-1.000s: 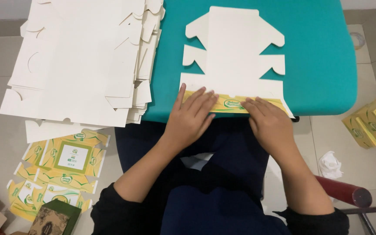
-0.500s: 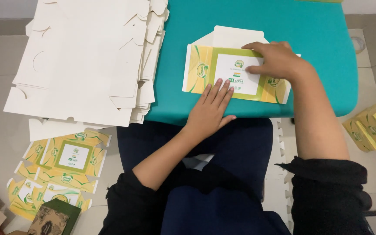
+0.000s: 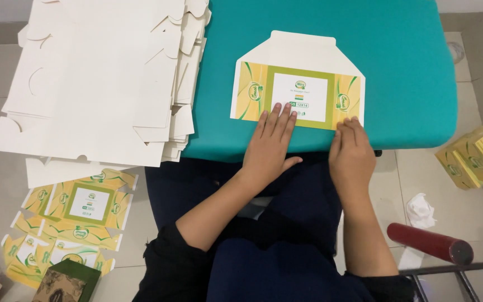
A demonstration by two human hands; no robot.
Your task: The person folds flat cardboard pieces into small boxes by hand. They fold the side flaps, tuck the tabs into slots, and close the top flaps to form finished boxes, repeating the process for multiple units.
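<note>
A person seated at a teal table point(image 3: 398, 67) presses a folded yellow-and-green carton blank point(image 3: 300, 92) flat near the table's front edge, its white flap pointing away from the body. The left hand point(image 3: 269, 148) lies palm-down on the blank's lower middle, fingers extended and slightly spread, gripping nothing. The right hand point(image 3: 352, 156) rests flat at the lower right corner, fingers held together on the card's edge. A stack of unfolded white blanks point(image 3: 102, 78) overlaps the table's left side; printed blanks point(image 3: 79, 210) lie on the floor below, and assembled yellow boxes point(image 3: 476, 154) sit at right.
</note>
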